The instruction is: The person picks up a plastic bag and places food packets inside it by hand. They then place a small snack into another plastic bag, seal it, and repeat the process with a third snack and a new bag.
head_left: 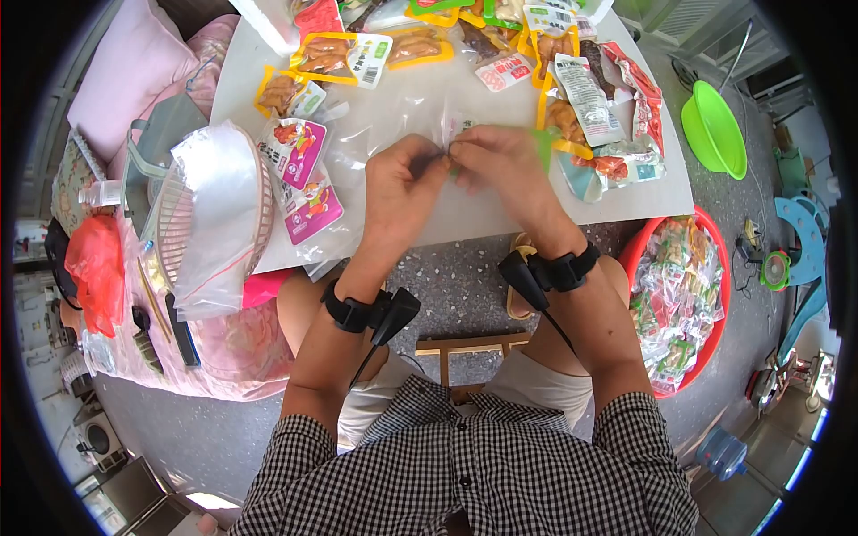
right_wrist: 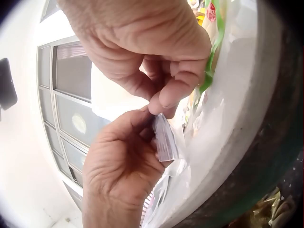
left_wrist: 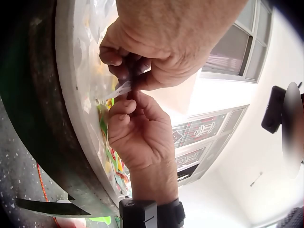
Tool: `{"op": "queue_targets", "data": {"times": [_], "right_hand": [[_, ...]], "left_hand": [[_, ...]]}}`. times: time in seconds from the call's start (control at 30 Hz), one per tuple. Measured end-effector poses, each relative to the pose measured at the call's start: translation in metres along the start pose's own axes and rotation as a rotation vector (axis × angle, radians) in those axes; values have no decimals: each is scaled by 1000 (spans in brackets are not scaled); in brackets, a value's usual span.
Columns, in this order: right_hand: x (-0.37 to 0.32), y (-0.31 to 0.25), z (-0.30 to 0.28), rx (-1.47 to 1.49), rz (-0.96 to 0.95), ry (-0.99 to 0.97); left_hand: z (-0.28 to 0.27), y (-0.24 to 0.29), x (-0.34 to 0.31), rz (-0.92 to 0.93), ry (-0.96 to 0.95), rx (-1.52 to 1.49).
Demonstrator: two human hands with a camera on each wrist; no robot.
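Both hands meet over the near half of the table, fingertips together at the edge of a clear plastic bag (right_wrist: 165, 140). With thumb and curled fingers, my left hand (head_left: 399, 192) pinches that edge; in the right wrist view folded clear film stands out beside its fingers. My right hand (head_left: 514, 174) pinches at the same spot, its thumb and forefinger against the left fingertips. Part of the film shows between the hands in the left wrist view, while the fingers hide the rest. A green-edged packet (right_wrist: 214, 52) appears right behind the right hand.
Yellow-edged food packets (head_left: 335, 58) lie along the table's (head_left: 617, 207) far side, with more at right. Pink-and-white packets (head_left: 313, 214) lie left of the hands. A basket (head_left: 262, 192) with clear bags stands at left. At right, a red tub (head_left: 721, 330) holds several packets.
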State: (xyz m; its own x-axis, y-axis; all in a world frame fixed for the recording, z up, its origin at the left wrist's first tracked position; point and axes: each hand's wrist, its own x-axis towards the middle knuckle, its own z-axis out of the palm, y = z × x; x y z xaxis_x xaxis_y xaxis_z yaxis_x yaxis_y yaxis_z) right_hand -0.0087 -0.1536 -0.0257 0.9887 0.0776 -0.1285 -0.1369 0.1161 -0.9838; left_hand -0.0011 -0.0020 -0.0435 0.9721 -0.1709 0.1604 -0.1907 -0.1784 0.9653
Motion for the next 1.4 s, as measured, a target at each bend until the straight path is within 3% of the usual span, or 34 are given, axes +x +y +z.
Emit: {"op": "queue_targets", "data": {"times": [0.07, 0.17, 0.27, 0.37, 0.43, 0.53, 0.6, 0.8, 0.93, 1.03, 1.13, 1.23, 1.4], "right_hand": [[-1, -2, 2, -80, 11, 42], [0, -6, 3, -228, 21, 142], [0, -7, 1, -335, -6, 202], [3, 1, 1, -434, -90, 201], [7, 10, 5, -476, -221, 259], [8, 6, 7, -370, -191, 338], [6, -1, -1, -311, -173, 287], [7, -9, -8, -235, -208, 219], [14, -11, -26, -321, -342, 160], [14, -11, -30, -541, -541, 94], [5, -28, -47, -583, -321, 159], [0, -23, -62, -930, -497, 302], [-12, -7, -45, -1348, -633, 289]], "left_hand": [[-2, 2, -1, -13, 7, 38], [-4, 9, 0, 93, 274, 30], [-12, 15, 4, 334, 438, 127], [-12, 18, 2, 530, 378, 458], [-6, 18, -4, 516, 220, 577], [2, 16, -10, 575, 58, 621], [4, 18, -14, 575, -15, 614], [7, 23, -17, 428, 22, 734], [-11, 23, -7, 532, 299, 686], [-23, 22, -1, 513, 380, 660], [-27, 19, 4, 483, 428, 645], [-28, 16, 5, 471, 441, 654], [-21, 14, 9, 484, 428, 678]]}}
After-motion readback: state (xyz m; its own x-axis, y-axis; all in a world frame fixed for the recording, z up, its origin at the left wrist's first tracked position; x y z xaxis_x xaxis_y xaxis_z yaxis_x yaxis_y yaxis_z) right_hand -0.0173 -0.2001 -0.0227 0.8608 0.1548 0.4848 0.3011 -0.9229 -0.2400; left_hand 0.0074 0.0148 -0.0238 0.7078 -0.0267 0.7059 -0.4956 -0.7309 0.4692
